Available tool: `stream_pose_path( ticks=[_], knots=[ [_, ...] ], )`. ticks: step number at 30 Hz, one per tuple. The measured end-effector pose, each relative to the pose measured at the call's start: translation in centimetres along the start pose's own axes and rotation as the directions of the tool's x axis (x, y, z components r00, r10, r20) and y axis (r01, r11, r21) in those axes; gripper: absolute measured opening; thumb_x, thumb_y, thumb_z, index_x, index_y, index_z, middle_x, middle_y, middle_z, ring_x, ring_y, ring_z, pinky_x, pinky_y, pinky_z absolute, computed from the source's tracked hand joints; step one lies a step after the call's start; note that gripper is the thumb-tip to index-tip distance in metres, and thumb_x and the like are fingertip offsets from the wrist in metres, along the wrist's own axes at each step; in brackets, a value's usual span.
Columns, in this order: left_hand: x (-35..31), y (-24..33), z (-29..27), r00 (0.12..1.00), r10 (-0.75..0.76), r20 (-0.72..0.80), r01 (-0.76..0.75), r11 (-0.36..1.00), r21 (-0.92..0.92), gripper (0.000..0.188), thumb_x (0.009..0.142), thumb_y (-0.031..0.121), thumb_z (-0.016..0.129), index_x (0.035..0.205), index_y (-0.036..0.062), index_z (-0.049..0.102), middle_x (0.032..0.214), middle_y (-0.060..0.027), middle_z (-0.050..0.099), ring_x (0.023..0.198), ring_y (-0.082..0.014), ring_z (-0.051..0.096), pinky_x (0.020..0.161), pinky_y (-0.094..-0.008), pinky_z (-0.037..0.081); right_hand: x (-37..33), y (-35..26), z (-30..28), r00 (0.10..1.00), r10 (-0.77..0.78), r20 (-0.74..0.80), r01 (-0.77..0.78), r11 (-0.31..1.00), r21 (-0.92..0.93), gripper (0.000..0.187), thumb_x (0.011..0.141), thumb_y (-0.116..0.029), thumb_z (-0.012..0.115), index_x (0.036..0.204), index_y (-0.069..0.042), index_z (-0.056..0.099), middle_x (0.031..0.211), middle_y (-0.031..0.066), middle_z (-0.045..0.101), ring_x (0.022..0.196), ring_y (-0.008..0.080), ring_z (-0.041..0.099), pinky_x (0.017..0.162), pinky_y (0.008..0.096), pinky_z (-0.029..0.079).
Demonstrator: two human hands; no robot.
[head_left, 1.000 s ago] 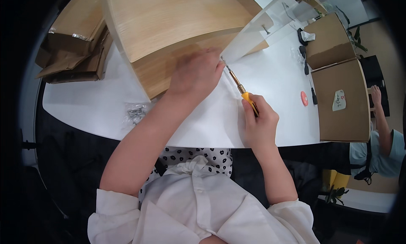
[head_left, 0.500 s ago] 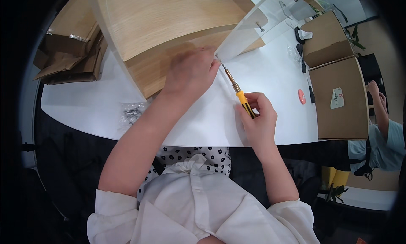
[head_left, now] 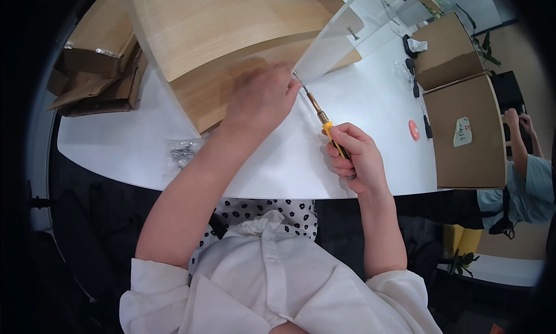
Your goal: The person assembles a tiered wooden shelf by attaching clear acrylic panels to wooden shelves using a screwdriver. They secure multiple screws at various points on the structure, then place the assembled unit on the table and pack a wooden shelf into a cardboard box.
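In my closed right hand (head_left: 364, 154) is a screwdriver (head_left: 317, 109) with a yellow and black handle and a long metal shaft. Its tip points away from me at a small screw by the near corner of a clear panel (head_left: 331, 43). That panel stands along the right side of a light wooden shelf unit (head_left: 231, 27). Against the unit's near side rests my left hand (head_left: 258, 99), its fingers curled and partly hidden close to the screwdriver tip. What those fingers pinch cannot be made out. Another screw (head_left: 353, 34) sticks through the panel farther back.
A small plastic bag of screws (head_left: 181, 152) lies left of my left forearm. Open cardboard boxes stand at the far left (head_left: 98, 73) and right (head_left: 469, 131). Dark-handled screwdrivers (head_left: 427, 127) and a red oval item (head_left: 413, 130) lie near the right box. Another person (head_left: 528, 177) works beyond it.
My right hand has re-gripped the handle, its fingers now wrapped around it with the thumb on top. The screwdriver and my left hand stay nearly in place.
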State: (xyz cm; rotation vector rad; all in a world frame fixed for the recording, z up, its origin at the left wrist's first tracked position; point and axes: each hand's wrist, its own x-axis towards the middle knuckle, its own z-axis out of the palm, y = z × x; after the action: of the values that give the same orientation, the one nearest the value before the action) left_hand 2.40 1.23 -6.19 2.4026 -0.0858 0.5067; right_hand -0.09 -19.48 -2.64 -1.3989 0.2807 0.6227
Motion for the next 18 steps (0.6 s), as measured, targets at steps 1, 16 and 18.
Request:
stream_pose_path(
  ticks=[1,16,18],
  knots=[
    [0.0,-0.1,0.0,1.000,-0.005,0.006,0.005,1.000,0.003,0.017,0.088,0.019,0.067,0.092,0.0020,0.065,0.085,-0.0153,0.069,0.081,-0.0342,0.068,0.074,-0.0439,0.054,0.3,-0.2,-0.5,0.996,0.057,0.068,-0.063,0.994,0.088,0.013,0.097,-0.014,0.063,0.096,-0.002,0.059,0.070,0.0027,0.053,0.047,0.0038,0.036,0.039,0.0229,0.024],
    [0.0,-0.1,0.2,1.000,0.007,-0.029,-0.007,1.000,-0.022,0.017,0.089,0.018,0.065,0.091,0.0015,0.065,0.084,-0.0153,0.069,0.079,-0.0343,0.068,0.074,-0.0437,0.054,-0.1,4.0,0.8,0.521,-0.807,0.280,0.204,-0.201,-0.958,0.020,0.089,-0.009,0.069,0.105,0.000,0.064,0.077,0.0088,0.060,0.065,0.0227,0.061,0.054,0.0346,0.050],
    [0.0,0.2,0.0,0.999,0.018,-0.037,-0.019,1.000,-0.020,0.017,0.088,0.018,0.065,0.090,0.0014,0.065,0.084,-0.0152,0.069,0.078,-0.0341,0.068,0.074,-0.0435,0.054,0.2,4.3,0.9,0.530,-0.820,0.218,0.312,-0.050,-0.949,0.015,0.091,-0.009,0.068,0.101,0.001,0.063,0.074,0.0061,0.059,0.058,0.0195,0.056,0.050,0.0324,0.046]
  ],
)
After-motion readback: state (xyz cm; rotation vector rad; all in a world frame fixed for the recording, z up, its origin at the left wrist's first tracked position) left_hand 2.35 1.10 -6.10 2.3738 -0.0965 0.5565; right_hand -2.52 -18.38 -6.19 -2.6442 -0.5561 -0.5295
